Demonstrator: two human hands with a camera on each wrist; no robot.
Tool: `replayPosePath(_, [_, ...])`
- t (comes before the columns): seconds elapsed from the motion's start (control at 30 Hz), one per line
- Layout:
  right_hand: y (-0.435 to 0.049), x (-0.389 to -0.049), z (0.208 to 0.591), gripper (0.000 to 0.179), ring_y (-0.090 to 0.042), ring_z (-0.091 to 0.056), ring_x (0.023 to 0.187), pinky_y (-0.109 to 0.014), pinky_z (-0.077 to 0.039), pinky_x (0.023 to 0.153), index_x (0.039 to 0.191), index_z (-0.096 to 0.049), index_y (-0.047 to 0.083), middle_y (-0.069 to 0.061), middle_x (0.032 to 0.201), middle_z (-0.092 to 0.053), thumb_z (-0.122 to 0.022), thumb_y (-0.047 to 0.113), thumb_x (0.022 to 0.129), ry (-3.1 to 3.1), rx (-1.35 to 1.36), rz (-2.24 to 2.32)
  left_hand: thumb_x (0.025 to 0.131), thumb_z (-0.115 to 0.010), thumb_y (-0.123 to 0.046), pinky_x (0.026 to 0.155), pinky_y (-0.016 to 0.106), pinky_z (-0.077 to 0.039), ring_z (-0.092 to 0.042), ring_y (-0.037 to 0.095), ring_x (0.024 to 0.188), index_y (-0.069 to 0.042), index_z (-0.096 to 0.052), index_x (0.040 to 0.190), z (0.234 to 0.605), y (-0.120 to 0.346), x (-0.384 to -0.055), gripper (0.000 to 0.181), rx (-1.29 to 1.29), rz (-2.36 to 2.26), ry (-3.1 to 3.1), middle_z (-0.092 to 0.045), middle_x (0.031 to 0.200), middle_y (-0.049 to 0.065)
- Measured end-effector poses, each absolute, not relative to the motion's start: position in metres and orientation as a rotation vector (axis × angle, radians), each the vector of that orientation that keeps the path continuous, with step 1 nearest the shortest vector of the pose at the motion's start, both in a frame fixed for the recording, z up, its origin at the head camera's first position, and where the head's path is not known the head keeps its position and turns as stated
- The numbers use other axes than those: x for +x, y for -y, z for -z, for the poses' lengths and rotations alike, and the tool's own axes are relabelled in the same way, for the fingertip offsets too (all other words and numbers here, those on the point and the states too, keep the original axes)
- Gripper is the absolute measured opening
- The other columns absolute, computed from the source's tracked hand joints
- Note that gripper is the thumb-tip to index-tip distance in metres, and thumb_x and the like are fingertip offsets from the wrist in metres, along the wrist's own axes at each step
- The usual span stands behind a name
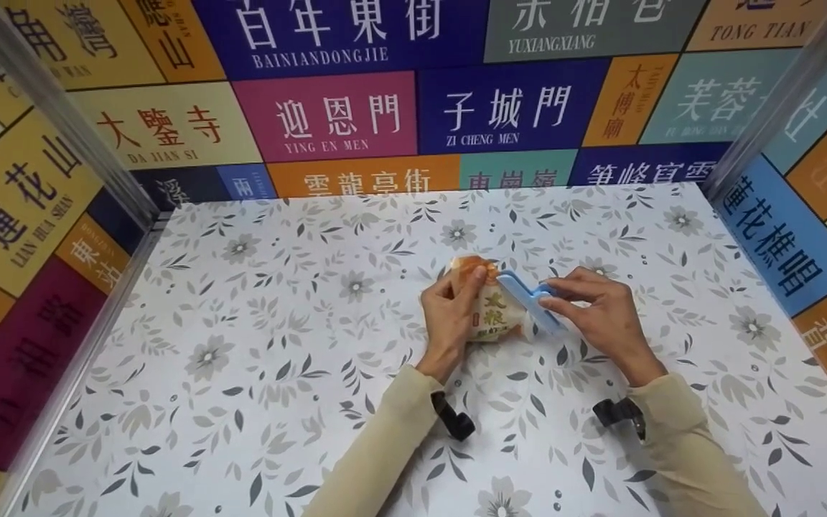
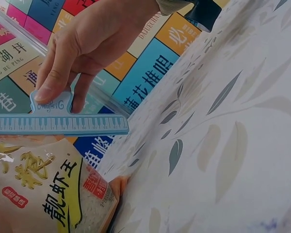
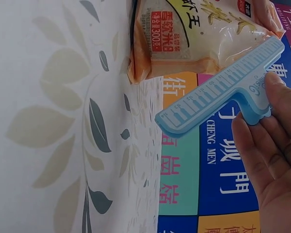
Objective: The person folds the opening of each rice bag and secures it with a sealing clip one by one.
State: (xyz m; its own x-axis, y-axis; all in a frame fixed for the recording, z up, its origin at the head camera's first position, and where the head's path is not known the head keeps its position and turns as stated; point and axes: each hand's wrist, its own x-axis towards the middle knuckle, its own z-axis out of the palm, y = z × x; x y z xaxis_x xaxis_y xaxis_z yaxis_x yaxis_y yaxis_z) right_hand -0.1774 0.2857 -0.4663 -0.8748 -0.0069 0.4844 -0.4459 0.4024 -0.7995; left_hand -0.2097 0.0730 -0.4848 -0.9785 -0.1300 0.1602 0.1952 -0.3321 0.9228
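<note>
A small plastic rice bag [image 1: 496, 316] with orange ends stands upright on the table. My left hand [image 1: 449, 316] grips its upper part, thumb in front near the orange top. Between thumb and fingers, my right hand [image 1: 604, 309] pinches the tab of a light blue bag clip [image 1: 528, 298]. The long bar of this clip [image 3: 218, 92] bears a piano-key pattern and slants beside the bag's right side in the head view. In the left wrist view, the clip [image 2: 58, 124] overlaps the bag's edge; the left hand is out of sight there.
A white tablecloth [image 1: 241, 345] with grey leaves and flowers covers the table. Colourful panels with Chinese lettering [image 1: 327, 115] rise at the back and both sides, with clear corner strips [image 1: 83, 122]. Black straps [image 1: 453, 416] circle both sleeved wrists.
</note>
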Motion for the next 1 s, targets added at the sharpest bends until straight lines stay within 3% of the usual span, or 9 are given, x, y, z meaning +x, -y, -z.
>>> replayPosePath(0.1, [-0.2846, -0.1759, 0.4685, 0.028, -0.001, -0.072, 0.081, -0.013, -0.058, 0.076, 0.104, -0.083, 0.005, -0.014, 0.087, -0.073, -0.088, -0.004, 0.078, 2.259, 0.403, -1.48, 0.096, -0.077, -0.018, 0.06, 0.025, -0.057, -0.071, 0.012, 0.067, -0.01, -0.074, 0.078, 0.4876, -0.072, -0.2079, 0.02, -0.08, 2.417, 1.679, -0.08, 0.087, 0.004])
replayPosePath(0.33, [-0.2835, -0.1764, 0.4713, 0.028, -0.001, -0.072, 0.081, -0.014, -0.059, 0.076, 0.104, -0.083, 0.005, -0.014, 0.087, -0.073, -0.088, -0.004, 0.077, 2.267, 0.391, -1.484, 0.096, -0.077, -0.017, 0.06, 0.025, -0.057, -0.071, 0.012, 0.067, -0.006, -0.072, 0.077, 0.4892, -0.0701, -0.2058, 0.022, -0.062, 2.421, 1.684, -0.081, 0.088, 0.006])
replayPosePath(0.53, [-0.284, -0.1788, 0.4671, 0.029, -0.001, -0.072, 0.082, -0.013, -0.058, 0.077, 0.105, -0.083, 0.004, -0.014, 0.088, -0.073, -0.088, -0.004, 0.078, 2.268, 0.386, -1.464, 0.095, -0.077, -0.016, 0.059, 0.025, -0.057, -0.07, 0.012, 0.065, 0.002, -0.079, 0.096, 0.4856, -0.0731, -0.2082, 0.018, -0.058, 2.388, 1.713, -0.079, 0.082, 0.006])
replayPosePath(0.77, [-0.2823, -0.1802, 0.464, 0.029, -0.001, -0.071, 0.081, -0.013, -0.058, 0.077, 0.105, -0.083, 0.004, -0.013, 0.088, -0.074, -0.088, -0.003, 0.078, 2.265, 0.411, -1.456, 0.096, -0.077, -0.017, 0.059, 0.025, -0.057, -0.069, 0.01, 0.065, 0.003, -0.079, 0.101, 0.4852, -0.0725, -0.2093, 0.021, -0.052, 2.34, 1.741, -0.079, 0.082, 0.009])
replayPosePath(0.87, [-0.2815, -0.1799, 0.4629, 0.028, -0.001, -0.071, 0.081, -0.013, -0.058, 0.077, 0.106, -0.083, 0.005, -0.013, 0.088, -0.074, -0.088, -0.002, 0.079, 2.268, 0.408, -1.466, 0.095, -0.077, -0.017, 0.059, 0.025, -0.057, -0.069, 0.01, 0.065, -0.001, -0.08, 0.097, 0.4851, -0.0723, -0.2089, 0.016, -0.047, 2.342, 1.742, -0.079, 0.082, 0.008])
replayPosePath(1.0, [-0.2809, -0.1796, 0.4619, 0.028, -0.002, -0.071, 0.082, -0.014, -0.059, 0.078, 0.106, -0.083, 0.005, -0.014, 0.09, -0.074, -0.087, -0.003, 0.079, 2.259, 0.389, -1.493, 0.095, -0.078, -0.016, 0.059, 0.025, -0.057, -0.069, 0.011, 0.065, -0.007, -0.073, 0.077, 0.485, -0.0731, -0.2089, 0.021, -0.056, 2.377, 1.728, -0.078, 0.082, 0.004])
